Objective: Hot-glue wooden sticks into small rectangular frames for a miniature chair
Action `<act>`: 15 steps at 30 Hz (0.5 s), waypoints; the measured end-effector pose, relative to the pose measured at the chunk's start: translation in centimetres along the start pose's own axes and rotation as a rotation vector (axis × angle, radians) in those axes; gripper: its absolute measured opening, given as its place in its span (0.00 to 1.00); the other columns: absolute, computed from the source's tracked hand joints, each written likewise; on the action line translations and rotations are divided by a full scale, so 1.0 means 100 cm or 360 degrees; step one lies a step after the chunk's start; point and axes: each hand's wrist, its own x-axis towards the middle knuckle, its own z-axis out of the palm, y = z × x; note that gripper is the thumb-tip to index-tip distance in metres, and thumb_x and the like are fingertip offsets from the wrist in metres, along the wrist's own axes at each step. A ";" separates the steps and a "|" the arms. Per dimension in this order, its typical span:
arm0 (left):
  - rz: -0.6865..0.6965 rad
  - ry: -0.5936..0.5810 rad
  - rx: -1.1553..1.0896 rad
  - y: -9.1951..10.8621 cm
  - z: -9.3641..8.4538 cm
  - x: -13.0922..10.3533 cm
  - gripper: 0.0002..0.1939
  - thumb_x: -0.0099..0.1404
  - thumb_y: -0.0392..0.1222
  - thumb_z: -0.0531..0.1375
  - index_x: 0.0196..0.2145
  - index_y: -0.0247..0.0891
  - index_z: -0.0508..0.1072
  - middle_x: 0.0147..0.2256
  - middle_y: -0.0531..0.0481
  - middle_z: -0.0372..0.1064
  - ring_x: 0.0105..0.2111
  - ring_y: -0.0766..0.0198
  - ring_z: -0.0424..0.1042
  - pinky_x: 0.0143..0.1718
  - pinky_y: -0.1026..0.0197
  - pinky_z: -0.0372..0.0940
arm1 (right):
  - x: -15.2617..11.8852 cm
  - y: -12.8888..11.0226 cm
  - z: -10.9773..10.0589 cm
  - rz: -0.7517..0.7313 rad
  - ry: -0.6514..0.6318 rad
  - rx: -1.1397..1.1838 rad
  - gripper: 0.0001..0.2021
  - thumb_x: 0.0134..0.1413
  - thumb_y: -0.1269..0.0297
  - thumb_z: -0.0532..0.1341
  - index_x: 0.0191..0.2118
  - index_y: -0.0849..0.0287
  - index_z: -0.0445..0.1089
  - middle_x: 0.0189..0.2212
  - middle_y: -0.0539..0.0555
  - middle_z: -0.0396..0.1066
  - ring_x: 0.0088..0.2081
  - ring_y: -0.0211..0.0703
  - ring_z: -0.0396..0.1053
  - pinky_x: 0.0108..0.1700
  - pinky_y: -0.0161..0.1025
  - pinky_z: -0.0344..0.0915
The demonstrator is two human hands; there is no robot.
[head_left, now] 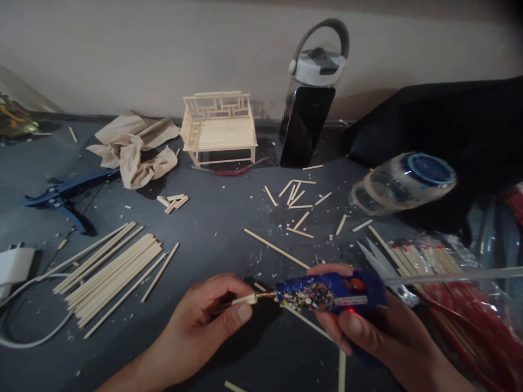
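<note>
My left hand (204,321) pinches short pale wooden sticks (245,299) between thumb and fingers, in the lower middle of the view. My right hand (379,326) is wrapped round a blue glue gun (327,294), whose front is crusted with coloured specks and dried glue. The gun's metal nozzle points left and meets the right end of the sticks, or is very close to it. A red light glows on the gun beside my right thumb. A longer stick (278,249) lies on the dark table behind the gun.
A miniature wooden bench (220,130) stands at the back, left of a phone (306,128) leaning on a bottle (321,68). Long sticks (114,277), a blue cutter (65,196) and crumpled paper (134,144) lie left. A jar (402,182) and scissors (384,267) lie right.
</note>
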 end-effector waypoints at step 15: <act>-0.0007 0.0033 -0.0031 0.002 -0.002 0.000 0.07 0.64 0.46 0.60 0.34 0.41 0.75 0.30 0.52 0.68 0.29 0.67 0.65 0.29 0.68 0.60 | 0.005 0.013 -0.010 -0.0196 -0.0145 -0.0132 0.22 0.57 0.51 0.59 0.54 0.54 0.61 0.24 0.49 0.67 0.23 0.36 0.63 0.25 0.34 0.62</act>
